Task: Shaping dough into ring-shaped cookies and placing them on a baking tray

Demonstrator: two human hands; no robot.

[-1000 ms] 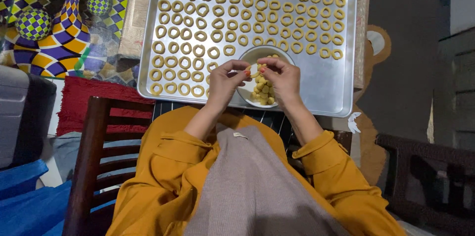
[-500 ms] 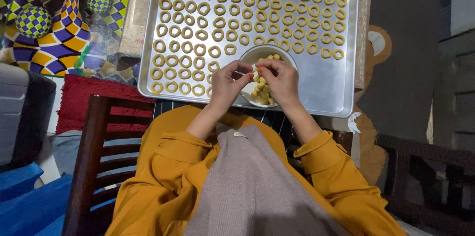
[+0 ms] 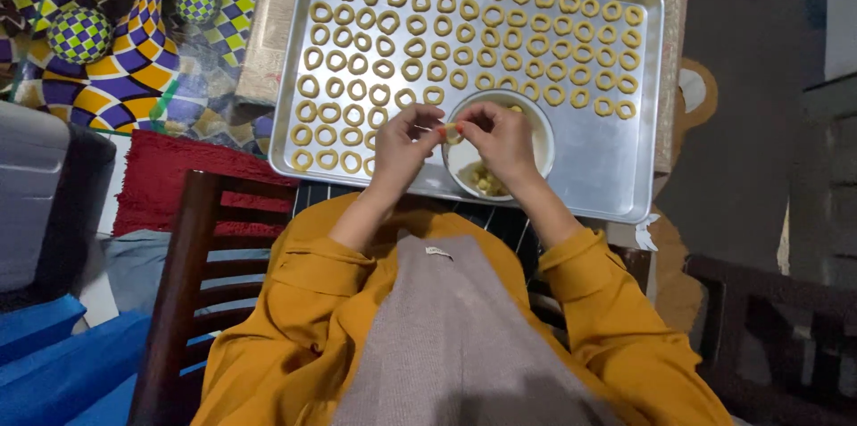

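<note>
A large metal baking tray [image 3: 607, 167] lies below me, filled with several rows of small pale dough rings [image 3: 411, 42]. A white bowl [image 3: 541, 127] with small dough pieces stands on the tray's near middle. My left hand [image 3: 403, 142] and my right hand [image 3: 502, 138] meet over the bowl's left rim. Together their fingertips pinch one small dough piece [image 3: 453, 132]. Mustard-yellow sleeves cover both my forearms.
A dark wooden chair [image 3: 192, 292] stands at the lower left. A red mat [image 3: 170, 178] and a checkered yellow-purple floor covering [image 3: 116, 42] lie to the left. Blue cloth [image 3: 54, 363] sits in the lower-left corner. A brown bear-shaped rug [image 3: 692, 104] lies right of the tray.
Both hands have stayed over the bowl, their fingers working the small dough piece between them. The tray and bowl have not moved.
</note>
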